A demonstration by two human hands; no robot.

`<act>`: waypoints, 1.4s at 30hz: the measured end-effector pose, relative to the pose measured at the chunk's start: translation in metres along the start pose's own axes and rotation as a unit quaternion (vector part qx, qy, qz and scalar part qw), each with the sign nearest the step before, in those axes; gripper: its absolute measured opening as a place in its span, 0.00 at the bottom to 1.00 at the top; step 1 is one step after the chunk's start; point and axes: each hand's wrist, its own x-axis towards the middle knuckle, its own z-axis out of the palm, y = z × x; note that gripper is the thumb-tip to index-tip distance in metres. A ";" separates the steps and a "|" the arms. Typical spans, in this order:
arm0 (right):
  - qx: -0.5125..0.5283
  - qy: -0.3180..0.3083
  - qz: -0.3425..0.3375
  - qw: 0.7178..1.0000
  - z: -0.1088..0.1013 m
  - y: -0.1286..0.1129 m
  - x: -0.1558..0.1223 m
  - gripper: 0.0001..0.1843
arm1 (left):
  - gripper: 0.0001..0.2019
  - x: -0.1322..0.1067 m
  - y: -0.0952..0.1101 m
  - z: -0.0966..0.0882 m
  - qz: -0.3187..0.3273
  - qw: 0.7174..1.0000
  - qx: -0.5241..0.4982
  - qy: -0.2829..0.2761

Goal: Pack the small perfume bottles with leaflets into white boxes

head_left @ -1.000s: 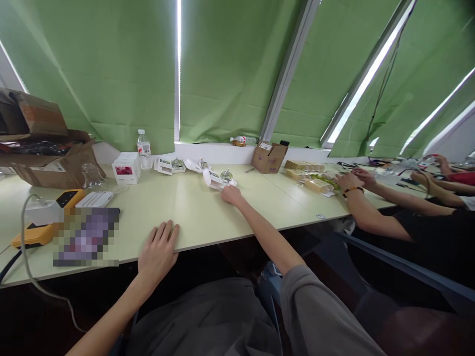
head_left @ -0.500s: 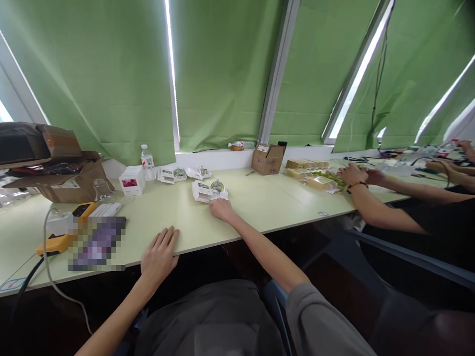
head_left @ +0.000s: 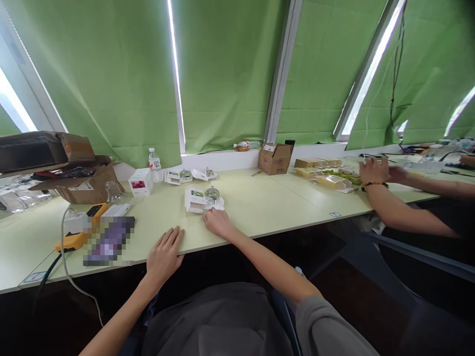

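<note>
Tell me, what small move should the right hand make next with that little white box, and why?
Probably drag the small white open cardboard box a little nearer along the pale green table. The right hand touches its near edge, a round clear glass piece sits on it, and the left hand lies flat at the table's front edge, away from the box.

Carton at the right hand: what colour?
White carton with a small greenish print on its top; only the head view shows it.

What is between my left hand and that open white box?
Head view: only bare tabletop between the left hand and the open white box, which the right hand touches.
</note>
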 end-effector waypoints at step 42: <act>0.047 0.006 -0.098 0.994 -0.009 -0.020 -0.042 0.18 | 0.20 0.000 0.006 -0.006 0.043 0.997 -0.027 0.053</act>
